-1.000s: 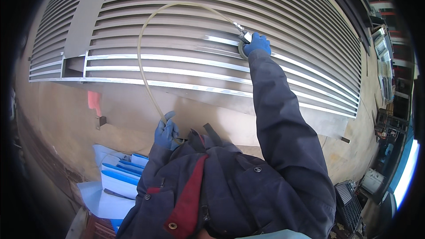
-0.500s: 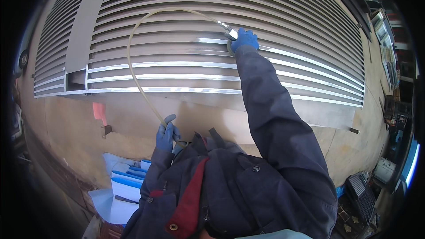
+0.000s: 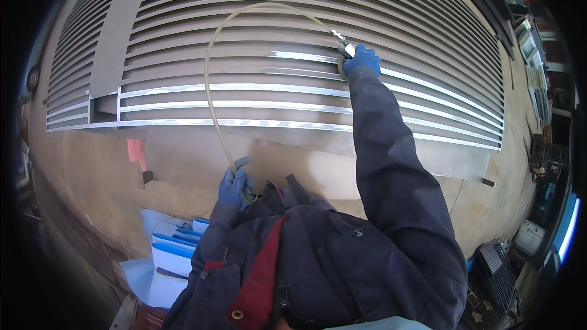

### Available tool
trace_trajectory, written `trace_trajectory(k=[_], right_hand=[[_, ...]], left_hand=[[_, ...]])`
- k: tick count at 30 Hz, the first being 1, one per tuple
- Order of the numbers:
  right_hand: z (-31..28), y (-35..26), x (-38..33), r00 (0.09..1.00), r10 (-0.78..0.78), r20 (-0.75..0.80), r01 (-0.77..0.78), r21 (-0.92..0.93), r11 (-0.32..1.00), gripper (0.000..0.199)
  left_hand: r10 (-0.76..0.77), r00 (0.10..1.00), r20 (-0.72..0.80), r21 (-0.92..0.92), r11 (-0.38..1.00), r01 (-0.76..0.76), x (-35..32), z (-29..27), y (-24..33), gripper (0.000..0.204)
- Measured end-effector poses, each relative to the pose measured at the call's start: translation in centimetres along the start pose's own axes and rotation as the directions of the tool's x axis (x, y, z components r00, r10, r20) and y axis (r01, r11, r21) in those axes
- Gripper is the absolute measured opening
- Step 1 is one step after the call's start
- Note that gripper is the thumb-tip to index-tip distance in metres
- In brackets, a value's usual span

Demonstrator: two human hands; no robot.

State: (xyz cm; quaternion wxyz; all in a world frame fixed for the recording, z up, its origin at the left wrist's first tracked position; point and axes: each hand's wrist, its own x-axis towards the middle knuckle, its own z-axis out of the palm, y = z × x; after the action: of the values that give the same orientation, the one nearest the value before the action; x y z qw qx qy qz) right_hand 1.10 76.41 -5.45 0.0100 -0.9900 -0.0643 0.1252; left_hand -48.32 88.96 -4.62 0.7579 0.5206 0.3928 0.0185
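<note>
My right hand [image 3: 365,61], in a blue glove, is closed round an air sander [image 3: 347,50] whose round pad rests against a slat. A pale, translucent air hose [image 3: 210,79] loops from the tool's metal fitting back to my left hand [image 3: 235,185], also gloved, whose fingers are wrapped round it near my jacket. Under both lies a large slatted metal panel [image 3: 244,32]. Its nearer slats [image 3: 244,90] shine bright, while the farther ones are dull grey-beige. My right palm and fingers hide most of the sander.
Blue and white sheets [image 3: 168,260] are stacked at my lower left. A pink cloth [image 3: 137,154] hangs by a metal bracket [image 3: 145,178] near the panel's front edge. Another bracket [image 3: 488,182] juts out at the right. A dark grille [image 3: 496,269] and clutter stand at the lower right.
My right hand has slid the air sander to the right and slightly nearer along the slats. The hose loop has shifted right with it. My left hand has barely moved.
</note>
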Motion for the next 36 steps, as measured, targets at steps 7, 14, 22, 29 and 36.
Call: trace_trajectory(k=[7, 14, 22, 29, 36], right_hand=[[1.3, -7.8, -2.9, 0.983, -0.175, 0.065, 0.169, 0.081, 0.982, 0.05], [1.0, 1.1, 0.3, 0.999, -0.039, -0.005, 0.039, 0.056, 0.998, 0.047], [-2.3, 12.4, 4.1, 0.993, 0.116, 0.004, -0.116, -0.047, 0.992, 0.046], [-1.8, 9.9, 3.4, 1.0, 0.013, 0.022, -0.012, -0.027, 1.0, 0.05], [-1.8, 9.1, 3.4, 0.999, 0.048, 0.005, -0.048, -0.07, 0.996, 0.051]], left_hand=[[0.058, 0.994, -0.09, -0.023, 0.998, -0.061, -0.5, -0.8, 0.8, 0.037], [0.029, 0.998, -0.049, 0.011, 1.0, -0.028, 0.3, 0.9, 1.1, 0.036], [-0.088, 0.995, 0.055, 0.057, 0.995, 0.085, -0.5, 3.3, 2.8, 0.038], [-0.086, 0.996, -0.035, 0.054, 0.995, 0.087, -1.2, 2.9, 2.5, 0.038], [-0.116, 0.993, -0.017, -0.025, 0.993, 0.116, -1.5, 1.9, 1.7, 0.037]])
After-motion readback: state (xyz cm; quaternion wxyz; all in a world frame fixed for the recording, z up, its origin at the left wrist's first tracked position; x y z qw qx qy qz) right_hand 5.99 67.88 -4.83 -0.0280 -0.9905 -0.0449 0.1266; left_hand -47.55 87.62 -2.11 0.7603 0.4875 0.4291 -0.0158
